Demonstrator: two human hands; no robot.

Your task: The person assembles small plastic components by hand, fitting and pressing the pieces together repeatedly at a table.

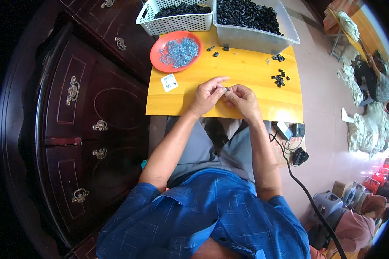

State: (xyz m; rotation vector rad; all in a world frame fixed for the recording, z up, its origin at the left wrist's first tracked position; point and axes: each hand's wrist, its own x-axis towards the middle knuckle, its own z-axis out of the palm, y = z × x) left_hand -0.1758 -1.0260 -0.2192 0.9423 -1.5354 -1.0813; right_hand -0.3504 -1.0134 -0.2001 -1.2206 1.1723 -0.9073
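My left hand (pixel 208 93) and my right hand (pixel 243 99) meet over the front part of the yellow table (pixel 181 103). Between their thumbs and forefingers they pinch a small black part (pixel 227 89), mostly hidden by the fingertips. Left of my hands lies a white printed card (pixel 169 82). Beyond it stands a red plate (pixel 155 60) heaped with small silvery pieces (pixel 179 52), too fine to name. Several loose black parts (pixel 280 78) lie in a cluster to the right of my hands, with a smaller group (pixel 278 57) farther back.
At the table's far side stand a white perforated basket (pixel 181 23) and a translucent bin (pixel 255 39), both holding many black parts. A few black pieces (pixel 216 54) lie before them. A dark wooden cabinet (pixel 112 99) borders the left. Cables (pixel 289 166) run down at the right.
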